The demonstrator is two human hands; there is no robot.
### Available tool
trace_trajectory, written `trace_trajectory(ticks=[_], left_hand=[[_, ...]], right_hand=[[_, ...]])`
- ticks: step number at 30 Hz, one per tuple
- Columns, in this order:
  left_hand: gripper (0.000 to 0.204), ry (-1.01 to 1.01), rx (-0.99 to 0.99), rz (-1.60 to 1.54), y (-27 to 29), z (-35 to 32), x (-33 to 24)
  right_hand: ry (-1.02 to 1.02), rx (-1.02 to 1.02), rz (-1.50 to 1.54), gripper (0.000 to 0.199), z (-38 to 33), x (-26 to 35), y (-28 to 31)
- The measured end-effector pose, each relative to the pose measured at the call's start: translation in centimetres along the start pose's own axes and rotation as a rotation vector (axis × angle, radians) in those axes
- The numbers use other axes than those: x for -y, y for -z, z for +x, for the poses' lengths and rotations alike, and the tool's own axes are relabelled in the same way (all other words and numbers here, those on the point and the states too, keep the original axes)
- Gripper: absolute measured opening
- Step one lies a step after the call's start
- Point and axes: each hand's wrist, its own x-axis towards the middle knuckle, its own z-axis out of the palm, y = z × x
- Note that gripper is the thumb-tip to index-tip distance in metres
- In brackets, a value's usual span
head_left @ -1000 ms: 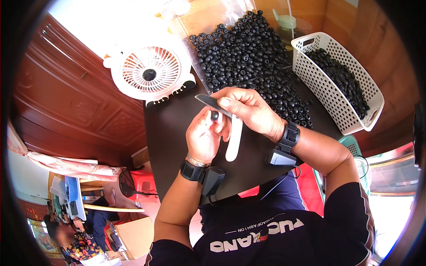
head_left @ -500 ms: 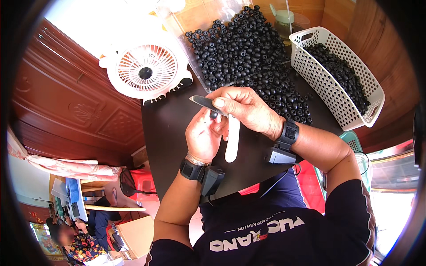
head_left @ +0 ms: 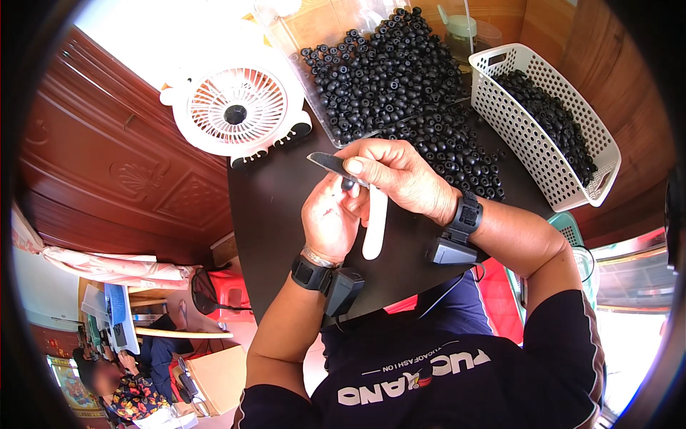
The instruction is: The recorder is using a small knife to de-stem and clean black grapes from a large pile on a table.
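Note:
My right hand point(head_left: 400, 175) is closed round a knife point(head_left: 327, 162) with a dark blade and a white handle; its thumb presses on the blade near the handle. The blade points up to the left, over my left fingertips. My left hand point(head_left: 330, 218) is turned palm up and pinches a small black round plastic piece point(head_left: 348, 184) just under the blade. Whether the edge touches the piece, I cannot make out. Beyond my hands, a heap of similar black pieces point(head_left: 389, 86) fills a clear plastic bin point(head_left: 307, 89) and spills onto the dark table point(head_left: 286, 214).
A white perforated basket point(head_left: 543, 118), partly filled with black pieces, stands at the right. A white fan point(head_left: 236, 114) sits at the back left. Behind the heap is a jar with a pale green lid point(head_left: 461, 27). Another person point(head_left: 128, 390) sits at the lower left.
Both hands stay almost in place, with the knife and the black piece still held. The knife and the piece have shifted very slightly.

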Motion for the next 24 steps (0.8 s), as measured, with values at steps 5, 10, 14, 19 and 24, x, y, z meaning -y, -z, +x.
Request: trace_trajectory(ticks=[5, 10, 14, 19, 24], left_hand=[[0.02, 0.034, -0.063, -0.034, -0.6, -0.2, 0.2], [0.023, 0.033, -0.119, -0.006, -0.1, -0.5, 1.3], [0.027, 0.076, -0.091, -0.038, 0.4, -0.5, 1.5], [0.025, 0.053, 0.026, -0.267, 0.1, -0.5, 1.6], [0.022, 0.012, -0.067, -0.099, -0.2, -0.2, 1.3]], right_hand=[[0.037, 0.013, -0.036, 0.025, 0.0, -0.2, 0.0], [0.066, -0.046, -0.082, 0.02, 0.0, -0.9, 0.0], [0.164, -0.028, -0.251, 0.024, 0.0, -1.4, 0.0], [0.068, -0.033, 0.015, 0.029, 0.4, -0.7, -0.1], [0.119, -0.029, 0.005, 0.027, 0.7, -1.1, 1.0]])
